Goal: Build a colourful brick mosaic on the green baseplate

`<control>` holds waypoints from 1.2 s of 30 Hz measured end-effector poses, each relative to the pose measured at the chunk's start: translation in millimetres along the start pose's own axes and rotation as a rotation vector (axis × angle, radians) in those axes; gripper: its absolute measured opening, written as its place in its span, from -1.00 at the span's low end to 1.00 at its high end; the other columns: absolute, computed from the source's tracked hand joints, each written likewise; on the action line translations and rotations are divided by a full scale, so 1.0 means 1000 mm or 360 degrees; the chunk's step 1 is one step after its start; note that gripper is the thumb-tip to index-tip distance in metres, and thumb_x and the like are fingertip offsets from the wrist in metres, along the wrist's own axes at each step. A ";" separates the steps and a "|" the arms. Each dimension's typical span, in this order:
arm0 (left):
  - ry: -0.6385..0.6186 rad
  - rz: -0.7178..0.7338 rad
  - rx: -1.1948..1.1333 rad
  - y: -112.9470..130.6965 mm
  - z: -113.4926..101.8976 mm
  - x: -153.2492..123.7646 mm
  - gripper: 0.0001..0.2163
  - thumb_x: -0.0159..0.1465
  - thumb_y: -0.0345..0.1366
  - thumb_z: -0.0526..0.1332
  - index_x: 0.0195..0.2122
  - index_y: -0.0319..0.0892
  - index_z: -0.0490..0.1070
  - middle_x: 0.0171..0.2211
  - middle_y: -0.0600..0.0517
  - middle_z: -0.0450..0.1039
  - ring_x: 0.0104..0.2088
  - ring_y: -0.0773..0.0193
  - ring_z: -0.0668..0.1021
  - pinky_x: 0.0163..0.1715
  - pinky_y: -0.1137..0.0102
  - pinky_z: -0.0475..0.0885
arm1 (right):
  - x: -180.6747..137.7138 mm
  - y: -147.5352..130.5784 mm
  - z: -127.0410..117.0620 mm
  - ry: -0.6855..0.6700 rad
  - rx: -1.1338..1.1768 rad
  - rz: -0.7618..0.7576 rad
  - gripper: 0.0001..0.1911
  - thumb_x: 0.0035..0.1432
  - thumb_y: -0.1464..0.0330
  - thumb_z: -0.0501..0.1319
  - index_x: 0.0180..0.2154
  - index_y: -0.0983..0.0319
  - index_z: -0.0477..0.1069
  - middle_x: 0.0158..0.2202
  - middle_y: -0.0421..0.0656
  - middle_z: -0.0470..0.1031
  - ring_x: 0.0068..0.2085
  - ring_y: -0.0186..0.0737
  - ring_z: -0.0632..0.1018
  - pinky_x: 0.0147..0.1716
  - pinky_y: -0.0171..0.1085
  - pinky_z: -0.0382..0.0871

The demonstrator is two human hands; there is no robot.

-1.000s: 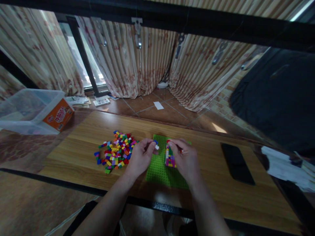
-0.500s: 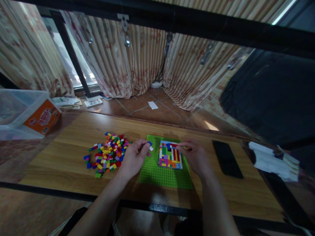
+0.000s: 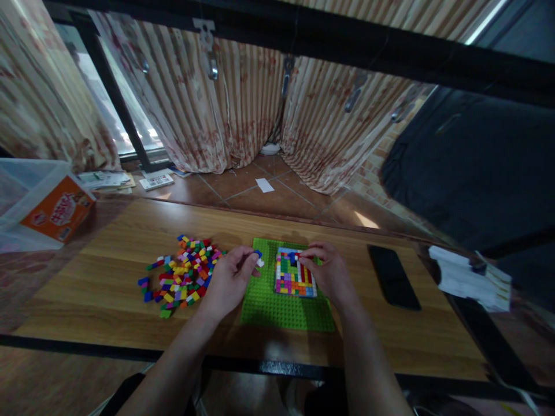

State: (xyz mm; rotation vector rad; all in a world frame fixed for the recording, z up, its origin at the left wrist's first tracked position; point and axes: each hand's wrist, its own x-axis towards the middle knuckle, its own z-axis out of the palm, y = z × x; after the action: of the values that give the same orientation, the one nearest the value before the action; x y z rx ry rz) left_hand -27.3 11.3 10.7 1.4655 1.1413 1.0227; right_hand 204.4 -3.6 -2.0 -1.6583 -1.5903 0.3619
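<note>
My left hand (image 3: 232, 277) is closed, pinching small blue and white toy bricks (image 3: 259, 262) between thumb and fingers above the left part of the green baseplate (image 3: 277, 315). On the baseplate sits a square build of many-coloured bricks (image 3: 288, 285), with a pale edge and red rows at its right. A dark blue brick (image 3: 293, 258) shows near the build's top. My right hand (image 3: 327, 271) reaches over the upper right of the build, its thumb and forefinger closed together close to that blue brick. Whatever those fingertips grip is too small to make out.
Loose bricks in many colours (image 3: 186, 274) lie piled on the wooden table (image 3: 108, 289) at left. A black phone (image 3: 393, 277) lies to the right, near white papers (image 3: 470, 277). A clear plastic box (image 3: 26, 231) stands at far left. Curtains (image 3: 243, 115) hang behind.
My right hand has shifted slightly left across the top of the build, towards the blue brick. My left hand keeps its pinch on the bricks. The whole view has shifted a little.
</note>
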 end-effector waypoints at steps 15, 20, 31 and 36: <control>0.0029 0.0001 -0.0024 0.001 0.000 0.000 -0.78 0.27 -0.13 0.17 -0.32 -0.19 0.42 -0.44 0.05 0.49 -0.48 0.27 0.56 -0.50 0.44 0.41 | -0.003 -0.002 -0.002 -0.0140 0.0089 -0.0083 -0.91 0.13 0.33 0.26 -0.39 0.12 0.55 0.01 -0.07 0.44 0.04 -0.05 0.46 0.08 -0.03 0.30; 0.0029 -0.0010 -0.0021 0.001 -0.001 -0.001 -0.77 0.29 -0.11 0.17 -0.31 -0.18 0.42 -0.44 0.05 0.51 -0.46 0.27 0.57 -0.54 0.46 0.39 | -0.002 0.003 0.002 -0.0132 0.0154 -0.0062 -0.92 0.11 0.33 0.27 -0.40 0.13 0.55 0.01 -0.07 0.44 0.05 -0.06 0.46 0.09 -0.01 0.29; 0.0015 0.0024 -0.0021 -0.002 0.001 -0.001 -0.80 0.29 -0.16 0.17 -0.32 -0.20 0.43 -0.45 0.07 0.46 -0.48 0.29 0.56 -0.47 0.44 0.41 | 0.005 0.000 0.005 -0.0285 0.0531 0.0341 -0.78 -0.07 0.21 0.33 -0.37 0.18 0.52 -0.34 -0.17 0.56 -0.33 -0.20 0.54 -0.25 -0.19 0.43; -0.0015 0.0064 -0.0006 -0.005 0.002 -0.002 -0.80 0.30 -0.17 0.16 -0.34 -0.19 0.43 -0.44 0.08 0.46 -0.47 0.30 0.56 -0.44 0.44 0.41 | 0.007 0.000 0.003 -0.0354 0.0566 0.0463 -0.74 -0.13 0.21 0.35 -0.35 0.19 0.51 -0.44 -0.21 0.54 -0.44 -0.25 0.50 -0.40 -0.25 0.40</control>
State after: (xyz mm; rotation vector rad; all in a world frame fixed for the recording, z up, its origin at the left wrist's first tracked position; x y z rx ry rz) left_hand -26.2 9.2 5.4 1.4940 1.1066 1.0444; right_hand 203.6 4.0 -2.1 -1.6073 -1.3390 0.9516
